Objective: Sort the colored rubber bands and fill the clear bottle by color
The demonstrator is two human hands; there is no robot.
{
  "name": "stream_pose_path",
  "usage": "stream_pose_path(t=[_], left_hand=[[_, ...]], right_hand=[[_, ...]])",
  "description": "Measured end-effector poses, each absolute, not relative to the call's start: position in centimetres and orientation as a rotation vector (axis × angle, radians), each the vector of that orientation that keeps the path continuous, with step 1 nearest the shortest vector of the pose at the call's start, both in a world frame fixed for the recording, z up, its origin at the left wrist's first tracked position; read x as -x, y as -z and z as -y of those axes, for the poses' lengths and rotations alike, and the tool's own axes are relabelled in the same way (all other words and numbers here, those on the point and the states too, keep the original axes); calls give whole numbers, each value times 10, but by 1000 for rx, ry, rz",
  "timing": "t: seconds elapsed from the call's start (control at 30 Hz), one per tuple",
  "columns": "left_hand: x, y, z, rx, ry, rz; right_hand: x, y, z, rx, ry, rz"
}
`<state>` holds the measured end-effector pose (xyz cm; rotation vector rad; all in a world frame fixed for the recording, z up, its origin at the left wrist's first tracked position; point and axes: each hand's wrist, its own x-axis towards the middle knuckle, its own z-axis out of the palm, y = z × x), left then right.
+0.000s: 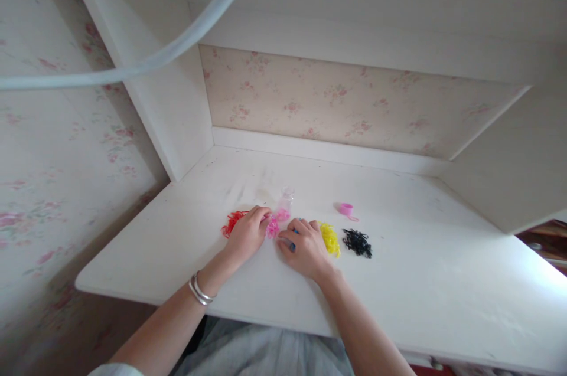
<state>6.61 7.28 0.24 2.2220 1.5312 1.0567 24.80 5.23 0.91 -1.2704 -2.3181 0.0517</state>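
Small heaps of tiny elastic bands lie in a row on a white desk: red, pink, yellow and black. My left hand rests curled between the red and pink heaps, fingertips at the pink bands. My right hand lies beside it with fingers bent over some blue bands, just left of the yellow heap. A clear little jar with pink bands inside lies behind the pink heap. What each hand pinches is hidden.
A pink lid sits behind the black heap. The desk is a white alcove with side panels, a shelf above and flowered wallpaper at the back. A pale tube hangs across the top. Two bangles ring my left wrist.
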Motion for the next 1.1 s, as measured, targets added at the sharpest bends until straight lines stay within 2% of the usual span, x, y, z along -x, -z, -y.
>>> stream_pose_path(t=[0.6,0.87,1.1], left_hand=[[-68,-7,-73,-2143,-1295,-1453],[-74,-58,-81,-1879,-1559,-1537],[-96,-85,-102,-1914,-1552,-1463]], right_hand=[[-243,-8,-50,1262,28,2383],[-246,-8,-54,1253,-35,2087],[-248,-1,-54,1270,-57,1933]])
